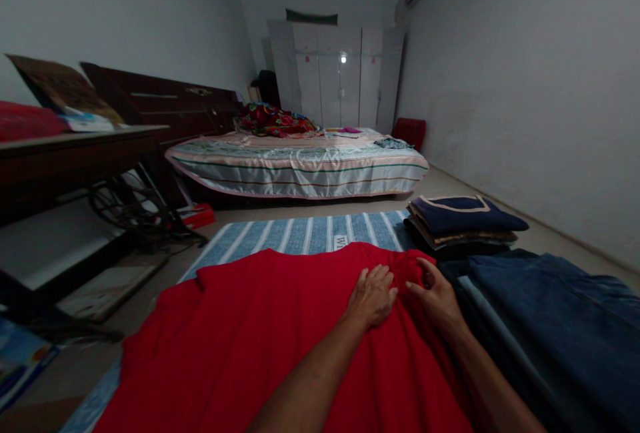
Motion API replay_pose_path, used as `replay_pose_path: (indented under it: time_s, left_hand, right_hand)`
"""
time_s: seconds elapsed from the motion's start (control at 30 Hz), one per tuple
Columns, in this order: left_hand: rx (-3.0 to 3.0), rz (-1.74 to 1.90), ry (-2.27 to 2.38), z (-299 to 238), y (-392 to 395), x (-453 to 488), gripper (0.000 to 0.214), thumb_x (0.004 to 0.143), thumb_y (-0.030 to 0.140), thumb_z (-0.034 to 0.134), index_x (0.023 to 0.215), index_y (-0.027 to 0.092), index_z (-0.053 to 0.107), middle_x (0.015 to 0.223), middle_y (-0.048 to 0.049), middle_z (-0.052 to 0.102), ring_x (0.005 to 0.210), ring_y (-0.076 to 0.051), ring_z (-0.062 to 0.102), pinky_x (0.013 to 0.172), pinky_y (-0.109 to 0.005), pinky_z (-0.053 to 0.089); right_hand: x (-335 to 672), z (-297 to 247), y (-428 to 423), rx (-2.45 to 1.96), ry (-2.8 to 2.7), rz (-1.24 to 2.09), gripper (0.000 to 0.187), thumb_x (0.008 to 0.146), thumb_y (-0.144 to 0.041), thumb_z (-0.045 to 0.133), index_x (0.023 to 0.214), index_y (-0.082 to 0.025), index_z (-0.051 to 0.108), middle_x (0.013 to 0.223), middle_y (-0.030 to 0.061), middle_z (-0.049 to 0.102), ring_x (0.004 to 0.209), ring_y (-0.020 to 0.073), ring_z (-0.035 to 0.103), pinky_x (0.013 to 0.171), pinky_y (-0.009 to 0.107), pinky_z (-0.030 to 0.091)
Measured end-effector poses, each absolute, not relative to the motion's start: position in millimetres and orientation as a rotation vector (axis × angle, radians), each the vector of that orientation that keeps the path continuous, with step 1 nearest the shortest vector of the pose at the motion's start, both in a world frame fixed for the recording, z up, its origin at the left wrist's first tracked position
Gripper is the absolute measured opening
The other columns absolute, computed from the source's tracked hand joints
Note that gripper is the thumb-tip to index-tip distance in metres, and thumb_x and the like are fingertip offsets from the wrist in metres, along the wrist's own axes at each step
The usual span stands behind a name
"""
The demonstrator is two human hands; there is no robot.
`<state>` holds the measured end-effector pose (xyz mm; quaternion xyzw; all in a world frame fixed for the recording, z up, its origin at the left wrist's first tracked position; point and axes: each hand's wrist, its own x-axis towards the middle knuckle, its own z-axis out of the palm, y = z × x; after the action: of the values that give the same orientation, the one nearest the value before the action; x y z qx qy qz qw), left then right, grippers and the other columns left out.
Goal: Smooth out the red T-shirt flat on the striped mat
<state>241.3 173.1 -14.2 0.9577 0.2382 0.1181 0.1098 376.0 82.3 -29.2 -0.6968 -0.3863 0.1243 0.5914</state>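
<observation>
A red garment [240, 326] lies spread in front of me over a blue-and-white striped surface [300, 236]. My left hand [373, 293] rests flat on its right part, palm down and fingers stretched out. Close beside it, my right hand [440, 296] is at the garment's right edge, where the cloth is bunched into folds. The thumb and index finger of that hand are curved and apart, with red cloth showing between them. Whether its other fingers touch the fabric is hidden.
Folded dark clothes [465, 214] are stacked at the right, with blue jeans [560, 299] nearer me. A bed [300, 169] stands ahead before a pale wardrobe [330, 79]. On the left is a table [75, 153] with an iron wheel beneath, near a red box [199, 216].
</observation>
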Motion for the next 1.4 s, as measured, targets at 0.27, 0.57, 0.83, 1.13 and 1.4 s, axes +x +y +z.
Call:
replay_pose_path:
  time_s: [0.27, 0.57, 0.83, 1.13, 1.4]
  left_hand:
    - [2.809, 0.301, 0.712, -18, 174, 241, 0.045, 0.095, 0.038, 0.031, 0.133, 0.018, 0.044, 0.145, -0.0078, 0.039, 0.136, -0.021, 0.028, 0.112, -0.046, 0.022]
    - [2.814, 0.26, 0.793, -26, 177, 244, 0.062, 0.093, 0.052, 0.026, 0.144, 0.016, 0.028, 0.152, -0.0099, 0.021, 0.141, -0.024, 0.012, 0.113, -0.05, 0.012]
    - [2.78, 0.158, 0.804, -22, 177, 247, 0.066, 0.093, 0.056, 0.022, 0.144, 0.015, 0.029, 0.151, -0.0104, 0.023, 0.14, -0.025, 0.015, 0.113, -0.053, 0.012]
    - [2.787, 0.213, 0.805, -27, 177, 246, 0.066, 0.093, 0.057, 0.02, 0.143, 0.016, 0.031, 0.151, -0.0108, 0.026, 0.14, -0.024, 0.017, 0.113, -0.051, 0.012]
    - [2.792, 0.231, 0.804, -27, 177, 247, 0.064, 0.092, 0.056, 0.021, 0.142, 0.017, 0.032, 0.15, -0.0101, 0.028, 0.14, -0.025, 0.018, 0.113, -0.052, 0.012]
  right_hand:
    - [380, -21, 67, -2.449, -1.255, -0.366, 0.044, 0.086, -0.009, 0.037, 0.125, -0.022, 0.052, 0.097, 0.0057, 0.064, 0.061, 0.0151, 0.061, 0.048, 0.025, 0.036]
    - [374, -10, 64, -2.529, -1.222, -0.592, 0.029, 0.089, -0.021, 0.048, 0.117, -0.023, 0.057, 0.093, 0.0045, 0.058, 0.06, 0.0122, 0.054, 0.043, 0.024, 0.021]
    - [371, -7, 65, -2.566, -1.269, -0.644, 0.025, 0.088, -0.014, 0.044, 0.105, -0.017, 0.062, 0.092, 0.0087, 0.057, 0.08, 0.021, 0.056, 0.055, 0.027, 0.033]
    - [369, 4, 68, -2.486, -1.013, -0.263, 0.031, 0.089, -0.025, 0.042, 0.117, -0.015, 0.051, 0.099, 0.0114, 0.06, 0.073, 0.0211, 0.06, 0.058, 0.03, 0.04]
    - [384, -11, 78, -1.807, -0.564, 0.276, 0.065, 0.068, -0.044, 0.059, 0.123, -0.009, 0.05, 0.087, 0.0085, 0.067, 0.077, 0.0237, 0.064, 0.067, 0.031, 0.051]
